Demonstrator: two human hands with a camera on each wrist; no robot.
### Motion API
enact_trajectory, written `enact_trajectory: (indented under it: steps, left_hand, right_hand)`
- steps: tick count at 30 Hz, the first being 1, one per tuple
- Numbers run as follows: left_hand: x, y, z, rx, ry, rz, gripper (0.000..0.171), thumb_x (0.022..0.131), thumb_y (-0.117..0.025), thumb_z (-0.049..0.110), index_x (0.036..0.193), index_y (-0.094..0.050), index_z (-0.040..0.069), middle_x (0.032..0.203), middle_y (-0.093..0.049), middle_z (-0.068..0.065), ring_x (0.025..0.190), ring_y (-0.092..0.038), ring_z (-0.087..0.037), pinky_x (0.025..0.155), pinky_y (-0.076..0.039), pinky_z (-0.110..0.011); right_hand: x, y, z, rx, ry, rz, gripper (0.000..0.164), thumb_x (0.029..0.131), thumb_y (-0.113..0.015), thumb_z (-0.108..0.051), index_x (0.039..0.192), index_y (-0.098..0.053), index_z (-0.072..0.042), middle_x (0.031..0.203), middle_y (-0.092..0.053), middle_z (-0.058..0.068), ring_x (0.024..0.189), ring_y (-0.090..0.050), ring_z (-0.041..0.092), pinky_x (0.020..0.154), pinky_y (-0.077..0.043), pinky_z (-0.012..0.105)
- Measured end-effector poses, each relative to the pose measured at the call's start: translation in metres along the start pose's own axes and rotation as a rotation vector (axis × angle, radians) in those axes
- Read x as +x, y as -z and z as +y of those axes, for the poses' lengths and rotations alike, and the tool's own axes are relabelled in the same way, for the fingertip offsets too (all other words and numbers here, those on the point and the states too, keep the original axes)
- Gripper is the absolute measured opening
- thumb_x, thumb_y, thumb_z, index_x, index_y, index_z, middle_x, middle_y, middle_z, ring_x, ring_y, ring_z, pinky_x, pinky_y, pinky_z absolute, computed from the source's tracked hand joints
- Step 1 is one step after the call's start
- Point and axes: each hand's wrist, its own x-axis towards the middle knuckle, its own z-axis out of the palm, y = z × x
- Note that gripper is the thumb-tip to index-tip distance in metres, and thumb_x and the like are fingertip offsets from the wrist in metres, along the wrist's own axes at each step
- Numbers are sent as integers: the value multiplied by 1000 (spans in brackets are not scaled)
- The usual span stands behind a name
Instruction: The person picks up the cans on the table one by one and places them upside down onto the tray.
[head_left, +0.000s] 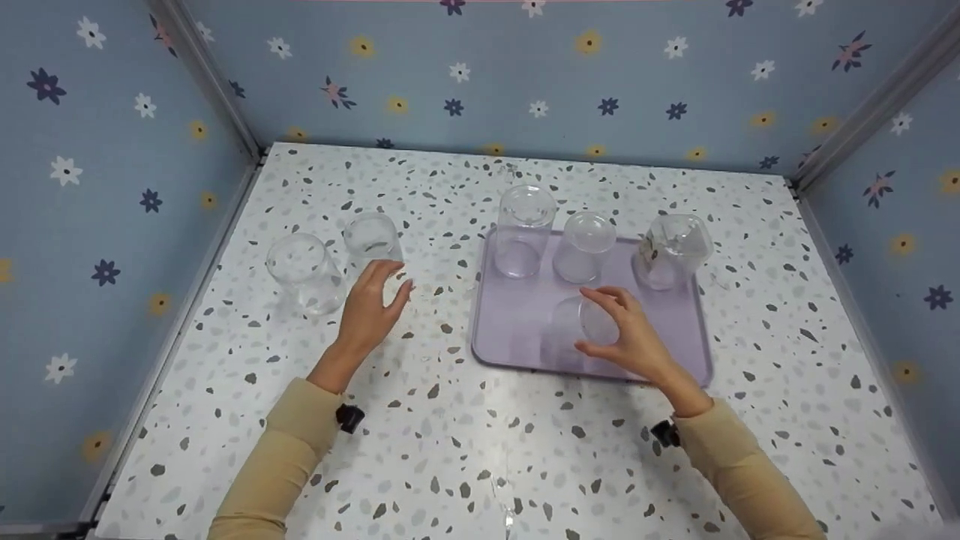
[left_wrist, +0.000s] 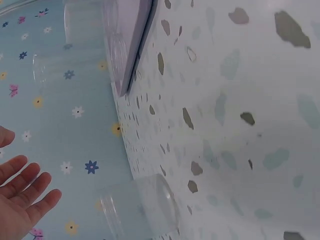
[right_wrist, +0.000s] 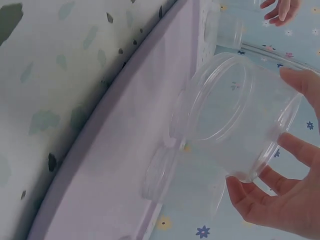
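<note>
My right hand holds a clear cup between thumb and fingers above the front part of the lilac tray. In the right wrist view the held cup seems slightly tilted and apart from the tray. On the tray's back half stand a tall clear cup, a shorter clear cup and an angular clear cup with a printed mark. To the left, my left hand hovers with loosely bent fingers near a clear cup, holding nothing. Another clear cup stands further left.
The white speckled table carries the tray right of centre. Blue flower-patterned panels enclose the back and both sides, with metal posts at the corners.
</note>
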Motion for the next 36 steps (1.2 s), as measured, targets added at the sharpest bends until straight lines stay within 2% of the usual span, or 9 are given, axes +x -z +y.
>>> enact_trajectory:
  steps: [12,21,27,31,36]
  left_hand:
    - [19,22,-13,143,-40,-6,27,85,-59,12,106,-55,-5,103,-52,-16,96,-52,-28,78,-45,-38]
    - [38,44,-28,316,-43,-67,32,85,-57,14,107,-53,-9,105,-50,-21,96,-49,-34,84,-39,-42]
    - [46,60,-42,404,-40,-74,33,83,-60,12,107,-52,-10,105,-49,-24,98,-47,-38,90,-33,-48]
    - [51,67,-52,450,-19,-109,35,85,-57,14,109,-51,-11,108,-48,-25,102,-45,-39,94,-29,-49]
    - [53,77,-64,516,45,-151,42,86,-56,19,115,-48,-10,116,-44,-26,110,-39,-40,94,-25,-55]
  right_hand:
    - [-2,39,10,-143,-70,-124,76,64,-79,-25,130,-45,-9,119,-40,23,106,-40,37,81,-39,52]
    - [-7,58,23,-225,-110,-174,78,62,-79,-22,130,-43,-6,121,-39,26,105,-40,40,81,-38,55]
    - [-10,65,32,-276,-166,-219,79,63,-78,-24,131,-41,-7,122,-38,26,104,-41,41,78,-39,56]
    - [-12,70,38,-289,-199,-247,80,65,-78,-25,133,-40,-9,123,-38,26,104,-39,42,76,-39,57]
    - [-16,75,46,-320,-220,-254,78,64,-78,-22,130,-42,-6,119,-38,27,101,-39,44,73,-39,57]
